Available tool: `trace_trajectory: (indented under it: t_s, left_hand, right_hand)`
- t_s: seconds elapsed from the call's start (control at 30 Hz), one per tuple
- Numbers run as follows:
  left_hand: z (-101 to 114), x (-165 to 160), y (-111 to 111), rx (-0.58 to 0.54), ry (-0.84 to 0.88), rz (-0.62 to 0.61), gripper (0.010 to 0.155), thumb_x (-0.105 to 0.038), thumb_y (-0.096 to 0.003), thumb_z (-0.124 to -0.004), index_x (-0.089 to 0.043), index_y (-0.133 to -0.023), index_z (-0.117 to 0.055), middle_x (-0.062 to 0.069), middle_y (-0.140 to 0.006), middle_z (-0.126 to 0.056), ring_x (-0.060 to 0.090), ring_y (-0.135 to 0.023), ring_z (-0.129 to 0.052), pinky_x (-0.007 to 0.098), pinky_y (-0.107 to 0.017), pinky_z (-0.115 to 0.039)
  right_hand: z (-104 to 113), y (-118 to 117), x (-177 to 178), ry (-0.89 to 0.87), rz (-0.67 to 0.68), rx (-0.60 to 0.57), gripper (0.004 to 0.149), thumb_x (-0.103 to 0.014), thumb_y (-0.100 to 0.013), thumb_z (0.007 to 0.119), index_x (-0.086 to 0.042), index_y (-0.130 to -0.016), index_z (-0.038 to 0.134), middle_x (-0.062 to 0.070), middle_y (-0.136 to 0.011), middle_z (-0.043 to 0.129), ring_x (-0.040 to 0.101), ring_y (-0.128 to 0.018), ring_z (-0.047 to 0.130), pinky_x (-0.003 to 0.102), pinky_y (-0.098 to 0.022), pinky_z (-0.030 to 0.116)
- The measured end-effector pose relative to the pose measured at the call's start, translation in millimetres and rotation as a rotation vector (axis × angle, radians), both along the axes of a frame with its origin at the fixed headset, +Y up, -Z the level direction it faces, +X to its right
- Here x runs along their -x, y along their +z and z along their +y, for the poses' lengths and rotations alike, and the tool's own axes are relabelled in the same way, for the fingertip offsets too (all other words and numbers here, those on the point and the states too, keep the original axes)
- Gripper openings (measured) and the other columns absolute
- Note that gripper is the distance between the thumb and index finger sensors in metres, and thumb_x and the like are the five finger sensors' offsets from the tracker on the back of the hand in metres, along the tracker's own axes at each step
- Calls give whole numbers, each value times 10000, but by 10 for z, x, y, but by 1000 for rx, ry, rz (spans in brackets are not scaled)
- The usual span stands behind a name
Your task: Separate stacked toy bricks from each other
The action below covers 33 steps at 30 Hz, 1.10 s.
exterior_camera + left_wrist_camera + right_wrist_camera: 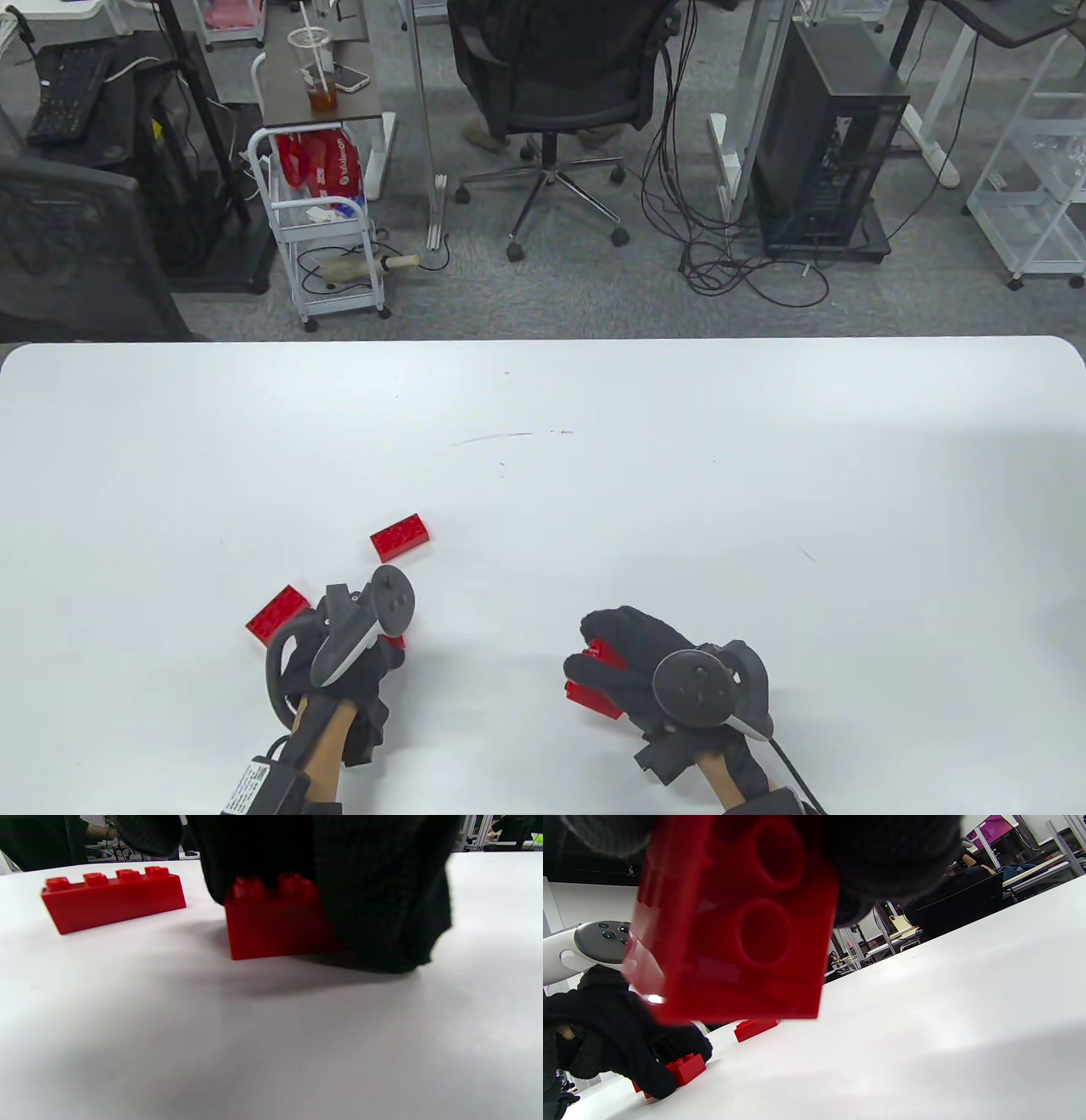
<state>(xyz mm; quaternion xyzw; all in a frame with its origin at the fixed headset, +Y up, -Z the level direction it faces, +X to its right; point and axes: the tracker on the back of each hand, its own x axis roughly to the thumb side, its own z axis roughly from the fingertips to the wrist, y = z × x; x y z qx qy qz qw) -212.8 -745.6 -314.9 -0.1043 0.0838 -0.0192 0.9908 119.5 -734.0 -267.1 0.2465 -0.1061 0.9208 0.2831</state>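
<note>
My right hand (pixel 632 658) grips a red brick (pixel 591 694) and holds it just above the table; the right wrist view shows its hollow underside (pixel 734 925) close up. Whether it is one brick or several joined I cannot tell. My left hand (pixel 373 660) holds another red brick (pixel 271 923) that stands studs-up on the table, with the gloved fingers (pixel 382 899) over its right end. It also shows in the right wrist view (pixel 685 1068). A loose long red brick (pixel 277 613) lies just left of the left hand.
Another loose red brick (pixel 400 537) lies on the white table (pixel 679 475) just beyond the left hand. Beyond the table's far edge are an office chair (pixel 556 76), a wire cart (pixel 327 221) and a computer tower (pixel 827 144).
</note>
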Motion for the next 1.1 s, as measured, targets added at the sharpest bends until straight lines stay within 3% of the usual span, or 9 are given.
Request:
trace_trajectory:
  t_s: [0.1,0.27,0.43,0.57,0.83,1.1]
  left_hand:
    - [59,-44,28,-34,-29,-13,793,-513,-318,-952,-362,-1056,-702,-62,-1077,-810,232,-972,-836,564,-800,-613]
    - [283,-194,188,-171,40,-107,781,-546,-339,-910,-358,-1064,-688,-59,-1082,-802,238,-972,-836,558,-798,-613]
    - [444,-469,409,-354,158,-340,747,-588,-376,-834,-362,-1069,-670,-69,-1085,-794,225,-985,-828,553,-808,-604]
    - [481,-670,549,-429,224,-557,754,-607,-376,-795,-354,-1073,-658,-74,-1083,-800,205,-985,-839,545,-805,-614]
    - [457,-897,648,-343,436,-695,837,-612,-381,-790,-292,-1124,-573,-39,-1116,-770,220,-1003,-839,541,-796,-629]
    - [344,-1041,655,-277,480,-728,827,-530,-423,-792,-214,-1133,-510,-17,-1090,-794,214,-964,-883,522,-783,-655]
  right_hand:
    - [5,-7,-23,-22,-8,2,674,-679,-483,609,-180,-915,742,81,-773,865,209,-544,995,317,-300,937]
    - [17,-19,-61,-63,-12,9,678,-671,-470,639,-191,-941,724,69,-818,864,197,-600,1021,308,-347,990]
    - [17,-22,-55,-73,-2,24,684,-658,-452,687,-194,-955,711,68,-853,857,192,-635,1029,276,-399,1001]
    - [12,-18,-33,-78,17,44,682,-634,-441,742,-197,-964,704,67,-880,849,199,-671,1030,275,-443,998]
    - [1,2,33,-103,69,98,689,-598,-395,829,-212,-952,707,64,-957,813,242,-777,1012,313,-551,963]
    - [-7,31,125,-80,141,126,691,-504,-424,854,-186,-1002,647,93,-1018,757,249,-844,983,299,-600,934]
